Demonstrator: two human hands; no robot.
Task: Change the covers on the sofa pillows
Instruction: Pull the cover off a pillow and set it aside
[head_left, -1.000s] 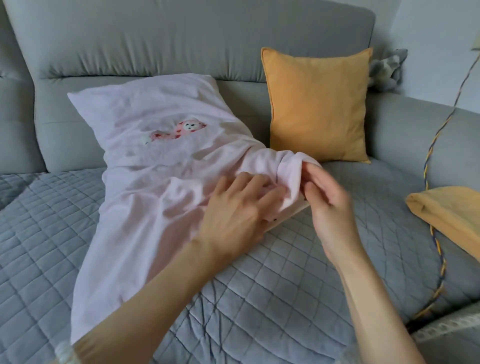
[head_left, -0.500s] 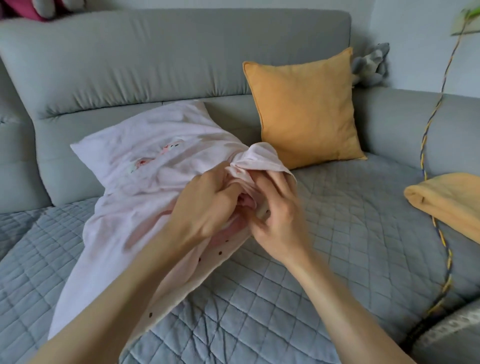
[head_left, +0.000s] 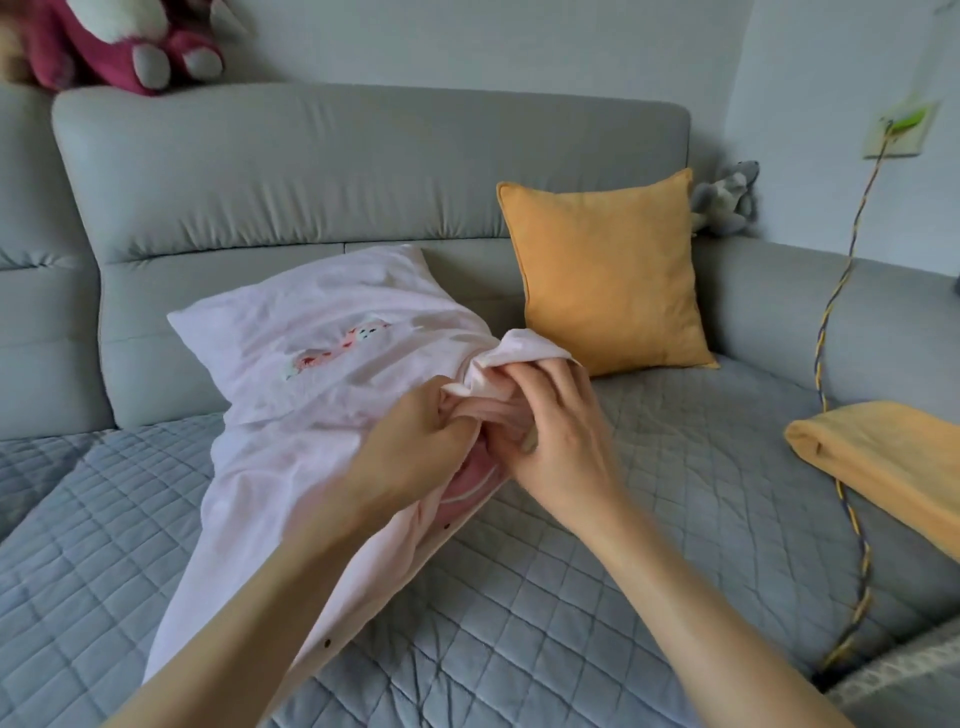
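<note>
A pale pink pillow cover (head_left: 322, 395) with a small embroidered patch lies across the middle of the grey sofa (head_left: 363, 171), its far end propped against the backrest and its open, snap-studded edge trailing toward the seat's front edge. Both hands work at the cover's right side, where the fabric is bunched. The left hand (head_left: 415, 447) has its fingers curled into the gathered cloth, gripping a fold of it; a darker pink lining or inner pillow shows in the opening just below that hand. The right hand (head_left: 561, 441) is touching the left, its fingers bent over the same bunch and pinching the cloth, with a loose flap of the cover standing up just above its knuckles. The seat is covered by a quilted grey-blue pad (head_left: 571, 623). A mustard-yellow cushion (head_left: 608, 270) leans upright against the backrest toward the seat's right rear corner, near the hands but apart from them. A folded yellow cover (head_left: 883, 457) lies at the seat's right edge, with a twisted yellow-and-blue cord (head_left: 841, 291) running past it from a wall plate. A magenta plush toy (head_left: 119, 47) sits on top of the backrest at the left, and a grey plush toy (head_left: 727, 197) rests behind the yellow cushion.
</note>
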